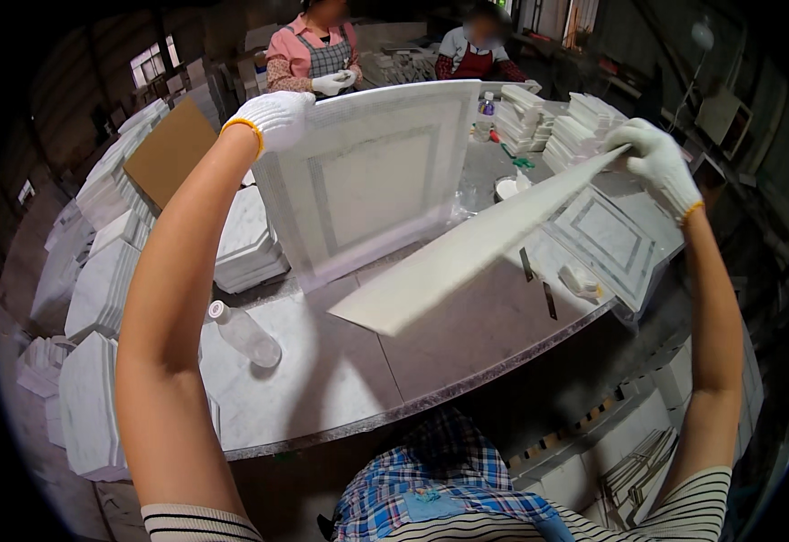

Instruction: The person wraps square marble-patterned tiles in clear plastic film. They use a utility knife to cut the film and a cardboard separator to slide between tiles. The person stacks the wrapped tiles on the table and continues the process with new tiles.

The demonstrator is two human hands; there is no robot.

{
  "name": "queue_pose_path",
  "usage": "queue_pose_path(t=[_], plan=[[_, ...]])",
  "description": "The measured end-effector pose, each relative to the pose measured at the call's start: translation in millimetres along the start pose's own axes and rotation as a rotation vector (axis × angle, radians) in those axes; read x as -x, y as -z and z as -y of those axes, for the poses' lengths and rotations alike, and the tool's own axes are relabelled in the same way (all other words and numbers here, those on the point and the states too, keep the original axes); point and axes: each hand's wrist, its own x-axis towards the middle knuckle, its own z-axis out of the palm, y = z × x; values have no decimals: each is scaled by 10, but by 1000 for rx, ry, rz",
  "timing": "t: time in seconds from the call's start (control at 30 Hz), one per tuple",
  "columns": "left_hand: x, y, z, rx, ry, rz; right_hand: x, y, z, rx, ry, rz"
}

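A large white marble panel [385, 185] with grey inlaid frames stands on edge, tilted, on the worktable [485, 334]. My left hand [272, 119], in a white knitted glove, is closed on its upper left corner; the fingertips are partly hidden. My right hand [652, 163], gloved too, pinches the upper corner of a thin, off-white sheet [467, 257]. That sheet slants down toward the middle of the table in front of the panel. To the right, partly behind the sheet, a second inlaid marble panel [607, 239] lies flat.
A clear bottle [245, 334] lies near my left forearm. Two dark strips [539, 282] and a small white packet [580, 280] rest near the front edge. Stacked white tiles [250, 239] are at left, more tiles [584, 131] at back right. Two people [313, 54] work across the table.
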Motion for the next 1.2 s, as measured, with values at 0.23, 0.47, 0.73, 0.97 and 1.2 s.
queue_pose_path(t=[0.23,0.47,0.73,0.97,1.2], plan=[[111,13,38,40,-13,1,-340,-812,47,-78,14,57],[79,-6,50,39,0,6,-551,-1193,-106,31,57,8],[107,-52,88,9,-58,-17,-582,-1383,-79,16,60,2],[37,-138,185,62,-52,-10,-670,-1476,-23,159,83,6],[35,-75,97,95,14,99,-648,-1511,222,188,46,4]])
